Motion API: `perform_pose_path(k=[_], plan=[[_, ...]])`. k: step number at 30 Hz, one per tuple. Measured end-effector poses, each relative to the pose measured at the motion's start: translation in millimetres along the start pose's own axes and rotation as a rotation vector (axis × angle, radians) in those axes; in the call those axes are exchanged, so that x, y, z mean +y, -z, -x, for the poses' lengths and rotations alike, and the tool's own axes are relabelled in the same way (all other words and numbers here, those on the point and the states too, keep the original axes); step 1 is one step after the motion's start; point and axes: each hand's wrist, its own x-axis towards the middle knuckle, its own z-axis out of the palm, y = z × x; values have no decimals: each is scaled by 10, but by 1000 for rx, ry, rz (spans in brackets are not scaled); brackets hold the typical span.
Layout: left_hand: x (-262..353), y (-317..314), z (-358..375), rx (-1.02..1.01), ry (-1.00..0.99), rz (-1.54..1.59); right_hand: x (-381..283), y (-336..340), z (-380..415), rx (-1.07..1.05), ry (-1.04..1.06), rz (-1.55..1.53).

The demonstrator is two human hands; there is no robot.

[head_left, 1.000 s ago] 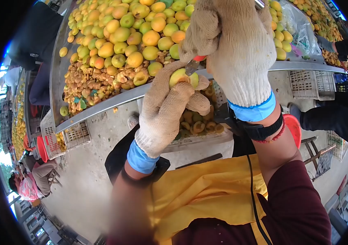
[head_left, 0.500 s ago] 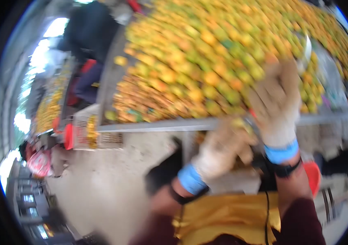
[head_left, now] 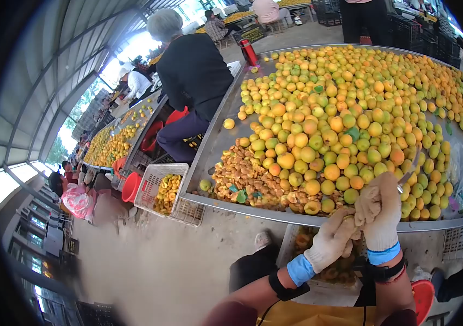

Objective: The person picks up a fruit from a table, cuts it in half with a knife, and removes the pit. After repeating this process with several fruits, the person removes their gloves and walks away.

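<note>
Well off to the left of the left hand, a white crate of yellow cut fruit stands on the floor, and behind it a seated person in a dark top has come fully into view as the camera swung up from the closer look down a second ago. Nearer to that hand, on the metal tabletop, lies a brownish heap of scraps, then whole yellow-green fruit piled beyond both hands. The gloved left hand is curled around a cut fruit, now mostly hidden, whereas a second ago its split face showed plainly. Just to its right, and close against it, the gloved right hand is clenched on a metal tool, whose silvery end juts up past the fist; half a second ago a gap separated the two hands. Below the right hand sits a red bucket; farther right lies a clear plastic bag.
</note>
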Motion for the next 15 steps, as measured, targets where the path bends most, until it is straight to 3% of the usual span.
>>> perform_pose_path(k=[2, 5, 9, 15], plan=[[76, 12, -2, -29, -5, 20, -18, -39, 5, -119, 99, -61], [213, 14, -3, -47, 3, 17, -47, -131, 23, -75, 78, -89], [306, 15, 1, -30, 179, 211, 7, -150, 71, -42, 109, -32], [294, 59, 2, -34, 227, 258, 68, -58, -4, -165, 129, -25]])
